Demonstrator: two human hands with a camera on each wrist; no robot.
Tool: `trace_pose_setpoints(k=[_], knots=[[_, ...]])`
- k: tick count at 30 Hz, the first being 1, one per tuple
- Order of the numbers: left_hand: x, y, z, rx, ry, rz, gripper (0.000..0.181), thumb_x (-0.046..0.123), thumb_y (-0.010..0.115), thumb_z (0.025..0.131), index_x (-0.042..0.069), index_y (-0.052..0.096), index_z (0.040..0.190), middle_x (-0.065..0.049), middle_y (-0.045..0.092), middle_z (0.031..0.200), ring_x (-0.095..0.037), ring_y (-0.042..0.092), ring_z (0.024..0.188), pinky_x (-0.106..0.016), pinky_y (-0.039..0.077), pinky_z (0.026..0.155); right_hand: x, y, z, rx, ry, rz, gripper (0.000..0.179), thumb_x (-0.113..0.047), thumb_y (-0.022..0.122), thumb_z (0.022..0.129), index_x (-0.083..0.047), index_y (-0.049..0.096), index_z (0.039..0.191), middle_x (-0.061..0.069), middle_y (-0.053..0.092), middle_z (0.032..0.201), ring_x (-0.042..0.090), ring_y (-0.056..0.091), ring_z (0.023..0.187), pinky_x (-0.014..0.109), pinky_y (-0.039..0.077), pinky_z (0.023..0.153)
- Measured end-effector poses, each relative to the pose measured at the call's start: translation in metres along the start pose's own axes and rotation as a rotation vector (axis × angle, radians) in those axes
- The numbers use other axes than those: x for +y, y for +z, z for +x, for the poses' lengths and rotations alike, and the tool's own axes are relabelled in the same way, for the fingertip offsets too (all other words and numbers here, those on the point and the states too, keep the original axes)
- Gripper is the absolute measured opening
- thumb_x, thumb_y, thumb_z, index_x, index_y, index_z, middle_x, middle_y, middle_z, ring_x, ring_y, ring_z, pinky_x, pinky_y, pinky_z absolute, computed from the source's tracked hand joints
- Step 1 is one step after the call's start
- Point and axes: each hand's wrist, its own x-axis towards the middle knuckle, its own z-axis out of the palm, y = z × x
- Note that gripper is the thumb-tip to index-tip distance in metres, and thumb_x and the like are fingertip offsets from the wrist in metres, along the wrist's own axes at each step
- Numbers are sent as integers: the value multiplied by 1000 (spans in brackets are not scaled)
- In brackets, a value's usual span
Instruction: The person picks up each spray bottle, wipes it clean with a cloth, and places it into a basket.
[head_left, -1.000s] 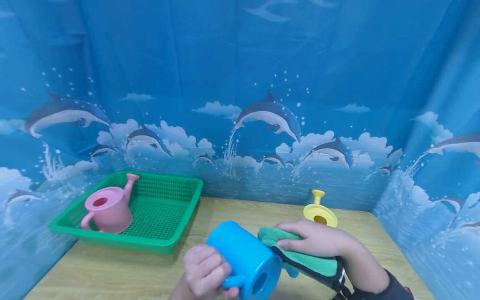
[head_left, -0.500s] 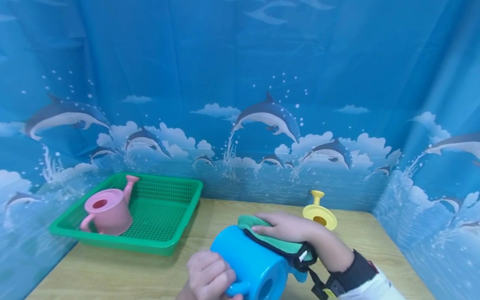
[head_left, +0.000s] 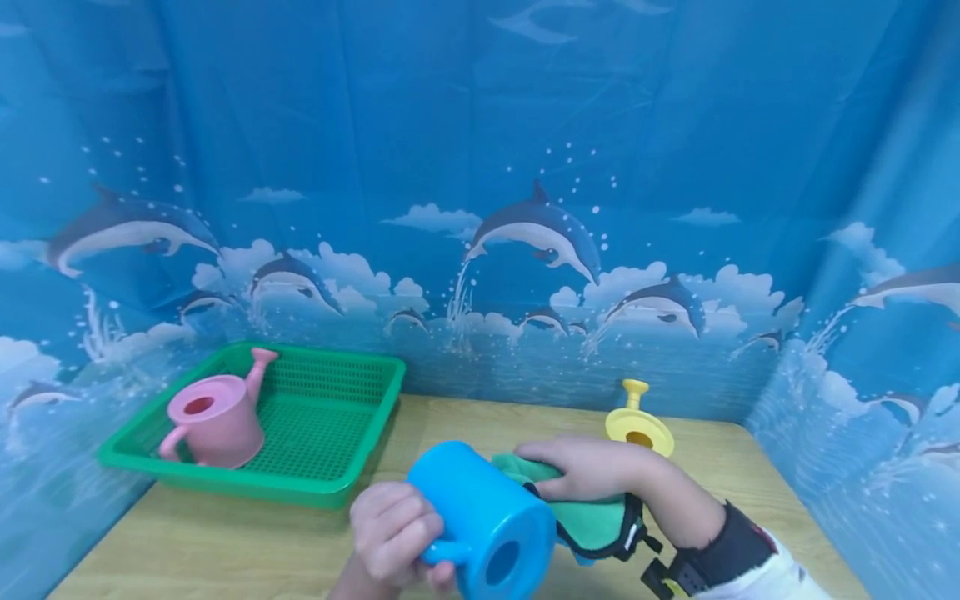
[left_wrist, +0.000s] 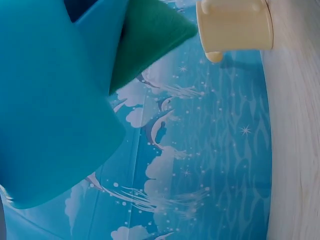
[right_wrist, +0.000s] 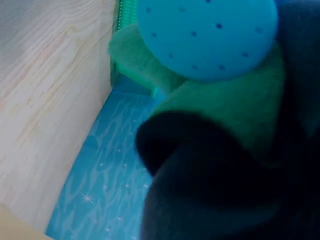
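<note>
Holding a tilted blue watering can (head_left: pixel 476 508), the left hand (head_left: pixel 393 533) grips its handle (head_left: pixel 448 552) while the right hand (head_left: pixel 588 468) clasps a green cloth (head_left: pixel 592 523) against it.

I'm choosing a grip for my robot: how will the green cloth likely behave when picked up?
The green cloth is probably floppy, since it bends between the right hand and the blue watering can. Its fuzzy surface suggests it shouldn't be very slippery. Being soft-looking and folded, it seems unlikely to roll or break.
</note>
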Motion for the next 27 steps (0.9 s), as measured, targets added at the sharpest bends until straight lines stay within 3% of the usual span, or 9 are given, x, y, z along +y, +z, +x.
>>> trace_pose_setpoints(k=[3, 7, 13, 22, 27], knots=[[-2, 0, -2, 31, -17, -5, 45, 26, 46, 95, 13, 39, 52, 9, 31, 45, 1, 24, 41, -9, 19, 44, -4, 2, -8, -5, -5, -55, 15, -33, 57, 97, -26, 56, 110, -16, 52, 82, -2, 50, 68, 20, 45, 65], [-5, -1, 0, 69, -48, -22, 46, 24, 47, 95, 11, 38, 52, 8, 30, 44, 1, 22, 40, -9, 19, 44, -11, -1, -22, 19, 7, -155, 33, -40, 64, 91, -26, 58, 121, -19, 59, 92, -4, 53, 75, 20, 45, 66], [-8, 0, 5, 87, -44, -14, 45, 22, 47, 94, 10, 36, 52, 7, 29, 44, 1, 20, 40, -8, 18, 44, -17, -6, -33, 41, 5, -236, 35, -42, 67, 88, -25, 62, 119, -17, 64, 101, -6, 56, 80, 19, 46, 66], [-3, 3, -2, 81, -51, -16, 45, 23, 47, 94, 11, 36, 52, 8, 30, 44, 0, 21, 40, -10, 18, 44, -12, -2, -18, 48, -11, -158, 34, -41, 63, 92, -27, 60, 123, -16, 65, 104, -6, 58, 82, 20, 48, 71], [-2, 4, 4, 114, -113, -73, 46, 20, 49, 95, 8, 37, 51, 5, 31, 43, -2, 23, 40, -11, 21, 44, -2, -5, -12, 33, -70, -30, 37, -40, 59, 94, -24, 58, 127, -12, 65, 111, -3, 59, 89, 22, 49, 76]])
